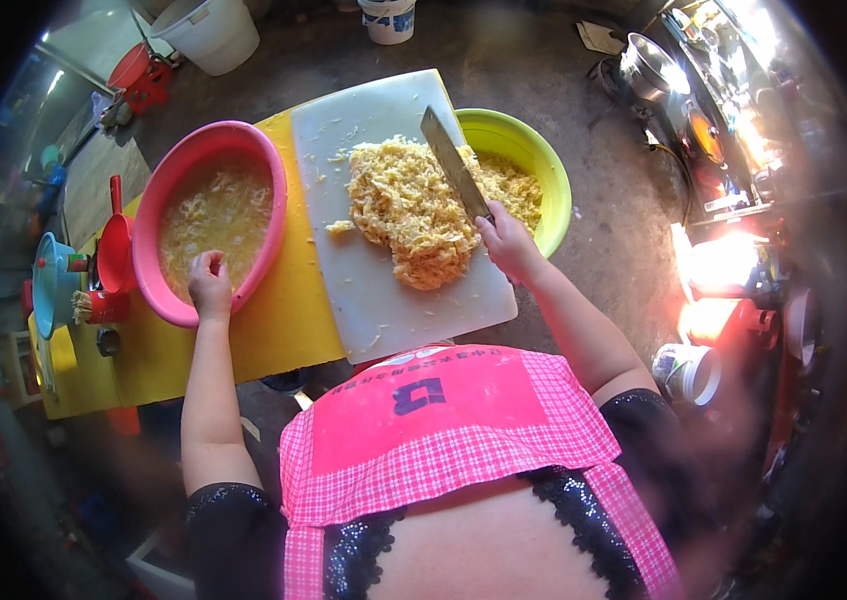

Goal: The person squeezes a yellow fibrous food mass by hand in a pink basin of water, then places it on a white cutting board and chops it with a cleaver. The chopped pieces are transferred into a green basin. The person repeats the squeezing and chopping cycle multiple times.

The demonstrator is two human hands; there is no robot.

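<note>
My right hand [511, 241] is closed around the handle of a broad-bladed kitchen cleaver [455, 163], its blade tilted over the right side of a heap of chopped, shredded pale-yellow food [412, 206]. The heap lies on a white cutting board [423, 322]. My left hand [211, 274] is over the near part of a pink basin [279, 180], its fingers curled; whether they hold anything is not clear. Cloudy liquid with pale shreds [224, 217] fills the basin. Behind the board's right edge, a lime-green basin [557, 180] holds more chopped yellowish food [517, 191].
The board overhangs a yellow-covered table [273, 349]. At its left are a red ladle-like scoop [115, 251], a light-blue basin [44, 289] and a red container of sticks [104, 307]. White buckets [389, 22] and a metal pot [648, 71] stand beyond.
</note>
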